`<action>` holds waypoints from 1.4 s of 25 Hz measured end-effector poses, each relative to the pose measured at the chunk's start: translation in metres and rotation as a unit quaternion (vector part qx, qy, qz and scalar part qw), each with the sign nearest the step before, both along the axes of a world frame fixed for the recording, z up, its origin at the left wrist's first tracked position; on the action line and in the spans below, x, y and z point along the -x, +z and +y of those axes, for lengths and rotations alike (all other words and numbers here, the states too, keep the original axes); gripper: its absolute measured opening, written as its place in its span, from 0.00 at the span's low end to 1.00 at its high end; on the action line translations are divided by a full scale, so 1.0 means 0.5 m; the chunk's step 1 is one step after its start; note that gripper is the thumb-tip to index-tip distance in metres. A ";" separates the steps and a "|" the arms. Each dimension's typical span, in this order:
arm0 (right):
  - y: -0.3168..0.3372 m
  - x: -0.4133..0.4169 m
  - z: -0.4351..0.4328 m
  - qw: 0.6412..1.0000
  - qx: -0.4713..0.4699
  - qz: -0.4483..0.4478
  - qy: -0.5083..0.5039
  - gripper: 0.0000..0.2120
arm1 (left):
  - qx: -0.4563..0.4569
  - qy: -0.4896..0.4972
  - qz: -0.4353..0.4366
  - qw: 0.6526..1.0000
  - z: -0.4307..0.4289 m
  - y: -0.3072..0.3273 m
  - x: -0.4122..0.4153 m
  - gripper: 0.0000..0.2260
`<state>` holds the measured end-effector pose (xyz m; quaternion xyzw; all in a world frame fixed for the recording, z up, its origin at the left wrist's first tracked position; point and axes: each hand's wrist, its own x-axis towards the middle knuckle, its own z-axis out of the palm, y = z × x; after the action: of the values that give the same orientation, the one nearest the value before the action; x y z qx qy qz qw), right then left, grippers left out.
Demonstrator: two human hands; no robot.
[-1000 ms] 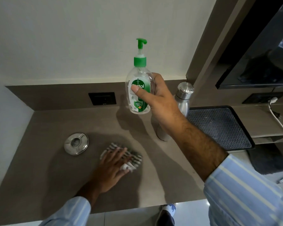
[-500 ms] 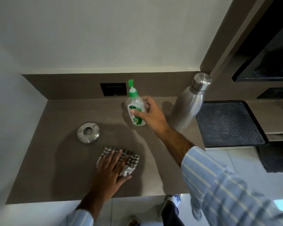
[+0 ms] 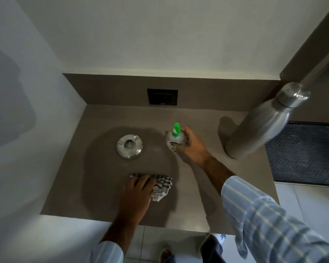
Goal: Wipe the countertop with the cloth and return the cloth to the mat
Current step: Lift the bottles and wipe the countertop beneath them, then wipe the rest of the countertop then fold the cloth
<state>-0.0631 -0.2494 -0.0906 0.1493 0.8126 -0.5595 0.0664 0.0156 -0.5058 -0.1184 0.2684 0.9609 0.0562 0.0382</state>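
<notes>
Currently, items on brown countertop (image 3: 103,177), head view:

1. Cloth (image 3: 160,186) – striped/checked, crumpled, lying on counter nr front edge, centre. Left hand (image 3: 138,192) flat on top of it, palm down, fingers spread and pressing, not clenched; rt part of cloth sticks out from under the fingers.

2. Sanitiser bottle (image 3: 174,141) – clear w/ green pump top and green label, upright on or just above counter, mid-depth; base hidden, can't tell if it rests on the surface. Right hand (image 3: 191,147) wrapped round its rt side, fingers closed on the body.

3. Round metal dish (image 3: 129,146) – shiny, hollow in centre, on counter left of bottle, apart from it, behind the cloth.

4. Steel flask (image 3: 264,122) – tall, brushed metal, screw cap, standing at rt side of counter, appears slanted (wide lens). Casts shadow to its left.

5. Mat (image 3: 302,152) – dark, textured grid w/ raised black rim, just rt of flask, reaching the frame edge. Well apart from cloth.

6. Black wall socket (image 3: 162,97) – set in brown upstand at back of counter, above the bottle.

7. Sleeves (image 3: 264,224) – pale blue w/ light stripes, both arms; rt forearm bare from the cuff down.

8. White walls behind and to left; pale floor tiles below front edge.
</notes>
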 end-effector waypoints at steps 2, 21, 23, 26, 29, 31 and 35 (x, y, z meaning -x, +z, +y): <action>0.001 -0.012 0.001 1.000 0.002 -0.005 -0.002 0.33 | -0.042 0.028 0.011 0.999 -0.015 0.018 0.013 0.27; -0.009 0.091 -0.404 0.815 0.521 -0.108 -0.229 0.25 | -0.567 0.242 -0.225 0.754 -0.018 0.041 0.288 0.13; 0.011 0.093 -0.398 0.789 0.556 -0.081 -0.250 0.23 | -0.535 0.233 -0.202 0.787 -0.004 0.091 0.261 0.13; 0.040 0.094 -0.363 0.765 0.584 -0.076 -0.261 0.27 | -0.522 0.160 -0.122 0.829 -0.022 0.120 0.183 0.16; 0.075 0.070 -0.396 0.764 0.598 -0.102 -0.222 0.31 | -0.525 0.277 -0.127 0.794 -0.045 0.120 0.163 0.14; 0.069 0.062 -0.418 0.781 0.572 -0.108 -0.225 0.28 | -0.548 0.326 -0.179 0.749 -0.023 0.131 0.184 0.14; 0.103 0.063 -0.373 0.789 0.578 -0.108 -0.178 0.37 | -0.489 0.300 -0.089 0.814 -0.058 0.120 0.134 0.10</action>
<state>-0.0946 -0.4361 -0.0393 0.2849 0.2845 -0.9065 0.1270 -0.0515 -0.5347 -0.0583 -0.0556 0.8318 0.5514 -0.0314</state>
